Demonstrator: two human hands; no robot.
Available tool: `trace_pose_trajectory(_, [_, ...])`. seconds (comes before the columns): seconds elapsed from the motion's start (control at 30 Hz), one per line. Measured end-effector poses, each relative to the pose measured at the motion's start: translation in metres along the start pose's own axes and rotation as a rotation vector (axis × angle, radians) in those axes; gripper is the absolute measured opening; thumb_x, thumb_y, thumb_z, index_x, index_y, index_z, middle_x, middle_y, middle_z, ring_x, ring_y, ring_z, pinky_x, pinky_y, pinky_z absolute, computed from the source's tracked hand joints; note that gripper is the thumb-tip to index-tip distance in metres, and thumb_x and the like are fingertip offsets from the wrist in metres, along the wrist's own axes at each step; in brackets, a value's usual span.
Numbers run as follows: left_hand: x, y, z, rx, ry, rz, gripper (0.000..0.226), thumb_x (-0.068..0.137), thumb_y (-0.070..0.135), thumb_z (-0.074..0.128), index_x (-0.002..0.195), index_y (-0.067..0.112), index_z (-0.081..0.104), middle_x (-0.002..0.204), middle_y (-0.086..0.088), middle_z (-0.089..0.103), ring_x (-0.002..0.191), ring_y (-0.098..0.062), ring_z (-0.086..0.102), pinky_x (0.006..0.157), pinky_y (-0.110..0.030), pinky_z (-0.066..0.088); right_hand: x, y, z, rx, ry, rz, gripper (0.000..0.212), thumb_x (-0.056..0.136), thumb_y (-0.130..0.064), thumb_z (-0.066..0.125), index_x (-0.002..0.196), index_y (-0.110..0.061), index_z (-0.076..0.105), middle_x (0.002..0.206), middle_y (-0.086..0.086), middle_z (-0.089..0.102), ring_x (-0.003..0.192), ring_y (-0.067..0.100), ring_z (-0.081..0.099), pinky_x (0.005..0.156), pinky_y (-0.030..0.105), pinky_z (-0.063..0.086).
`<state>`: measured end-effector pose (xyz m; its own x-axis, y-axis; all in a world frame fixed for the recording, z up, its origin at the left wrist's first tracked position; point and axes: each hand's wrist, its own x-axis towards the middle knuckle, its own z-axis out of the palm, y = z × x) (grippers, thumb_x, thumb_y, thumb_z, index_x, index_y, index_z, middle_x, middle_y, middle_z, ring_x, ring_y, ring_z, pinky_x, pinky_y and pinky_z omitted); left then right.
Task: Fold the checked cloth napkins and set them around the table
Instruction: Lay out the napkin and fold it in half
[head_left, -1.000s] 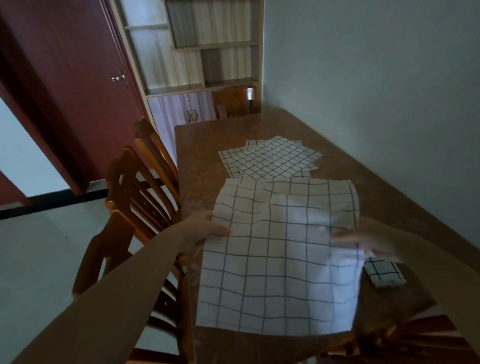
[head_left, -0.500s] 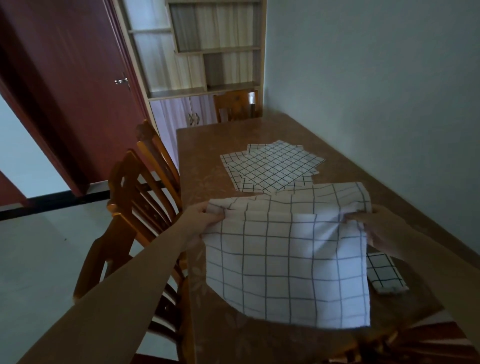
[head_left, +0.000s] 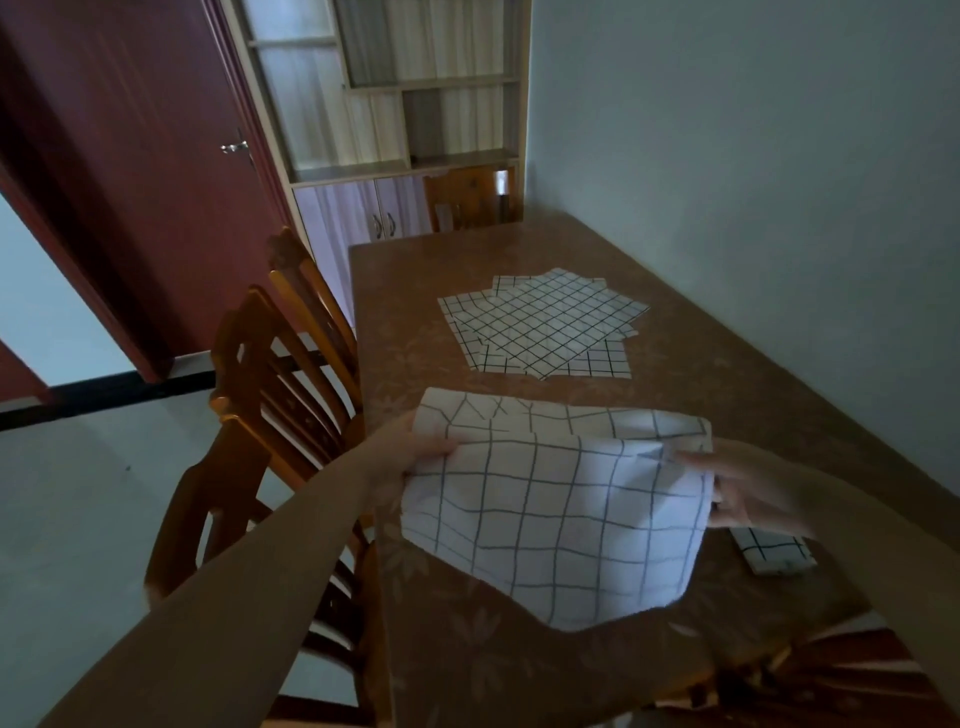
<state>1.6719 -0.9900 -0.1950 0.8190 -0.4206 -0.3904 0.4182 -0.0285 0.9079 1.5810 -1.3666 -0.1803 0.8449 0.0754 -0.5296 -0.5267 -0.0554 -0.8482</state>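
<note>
Left hand (head_left: 415, 449) and right hand (head_left: 748, 491) each pinch an edge of the napkin (head_left: 561, 514), apparently half folded. Beyond the grip, a flat stack (head_left: 540, 325) lies on the bench (head_left: 410, 291).

— What colour is the napkin (head_left: 561, 514) I've got?
— White, ruled with thin dark lines into squares. The stack of napkins (head_left: 540, 325) farther along has the same check.
— And the folded one (head_left: 774, 553) by my right side?
— White too, bolder black lines.
— The tabletop (head_left: 467, 670)?
— Brown, with a faint paler leaf print.
— The chairs (head_left: 270, 374)?
— Orange-brown wood. The door (head_left: 130, 171) is dark red.
</note>
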Motion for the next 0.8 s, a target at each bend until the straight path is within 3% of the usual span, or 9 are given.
trace_pose_trajectory(0.1, [0.000,-0.007,0.004,-0.088,-0.020,-0.007,0.039,0.089,-0.004,0.060,0.126,0.011,0.059,0.121,-0.019,0.067,0.108,-0.036,0.067,0.086,-0.049,0.057,0.005,0.020,0.000,-0.143,-0.029,0.132,0.047,0.077,-0.008,0.075,0.121,-0.015,0.060,0.115,0.010,0.071,0.111,0.030,0.065,0.094,0.049,0.049])
trace_pose_trajectory(0.17, [0.004,-0.018,0.003,-0.064,-0.007,-0.026,0.038,0.090,-0.003,0.059,0.125,0.012,0.059,0.117,-0.017,0.069,0.104,-0.034,0.068,0.081,-0.045,0.059,0.012,0.034,0.006,-0.106,0.006,0.163,0.047,0.076,-0.005,0.073,0.121,-0.011,0.060,0.115,0.013,0.071,0.109,0.031,0.066,0.093,0.049,0.050])
trace_pose_trajectory(0.3, [0.027,-0.054,-0.009,0.057,0.178,-0.053,0.060,0.083,0.000,0.071,0.136,0.019,0.051,0.126,-0.014,0.063,0.111,-0.032,0.063,0.088,-0.049,0.055,0.039,0.069,0.015,-0.004,0.173,0.225,0.030,0.088,-0.009,0.065,0.118,-0.007,0.062,0.113,0.019,0.069,0.108,0.037,0.065,0.099,0.053,0.048])
trace_pose_trajectory(0.4, [0.032,-0.084,-0.007,0.160,0.376,-0.031,0.073,0.080,0.001,0.075,0.142,0.018,0.041,0.129,-0.007,0.054,0.115,-0.026,0.054,0.087,-0.039,0.051,0.066,0.102,0.021,-0.044,0.246,0.293,0.044,0.084,-0.016,0.072,0.124,-0.006,0.058,0.127,0.015,0.061,0.118,0.035,0.057,0.107,0.053,0.040])
trace_pose_trajectory(0.47, [0.032,-0.103,-0.004,0.366,0.450,0.059,0.084,0.078,0.007,0.076,0.148,0.019,0.032,0.131,0.000,0.045,0.123,-0.021,0.045,0.096,-0.034,0.042,0.082,0.121,0.022,-0.114,0.276,0.290,0.046,0.084,-0.012,0.072,0.126,-0.002,0.055,0.122,0.012,0.059,0.116,0.029,0.054,0.104,0.044,0.042])
trace_pose_trajectory(0.57, [0.028,-0.135,0.006,0.994,0.486,0.062,0.095,0.078,0.029,0.072,0.153,0.030,0.015,0.155,-0.002,0.023,0.143,-0.028,0.023,0.116,-0.044,0.025,0.092,0.136,0.035,-0.210,0.346,0.266,0.004,0.090,-0.002,0.062,0.091,-0.005,0.060,0.089,0.009,0.053,0.093,0.026,0.051,0.085,0.036,0.043])
trace_pose_trajectory(0.63, [0.021,-0.154,0.021,1.313,0.434,0.130,0.076,0.084,0.034,0.064,0.148,0.038,0.023,0.157,0.000,0.020,0.144,-0.028,0.019,0.118,-0.049,0.020,0.099,0.151,0.039,-0.214,0.459,0.209,0.019,0.088,0.001,0.062,0.077,-0.007,0.048,0.076,0.008,0.042,0.078,0.024,0.045,0.075,0.034,0.037])
trace_pose_trajectory(0.73, [0.009,-0.172,0.048,1.354,0.067,0.247,0.037,0.093,0.039,0.056,0.129,0.030,0.055,0.135,0.005,0.051,0.128,-0.020,0.044,0.106,-0.036,0.034,0.102,0.159,0.047,-0.255,0.561,0.185,0.018,0.088,0.002,0.061,0.086,-0.011,0.048,0.076,0.007,0.041,0.063,0.016,0.039,0.062,0.028,0.036])
trace_pose_trajectory(0.8, [0.003,-0.184,0.065,1.419,-0.170,0.158,0.042,0.090,0.050,0.057,0.126,0.028,0.058,0.133,0.004,0.052,0.125,-0.021,0.046,0.102,-0.037,0.038,0.103,0.162,0.048,-0.402,0.557,0.187,0.016,0.088,-0.003,0.059,0.081,-0.012,0.048,0.074,0.004,0.043,0.067,0.020,0.044,0.060,0.029,0.038])
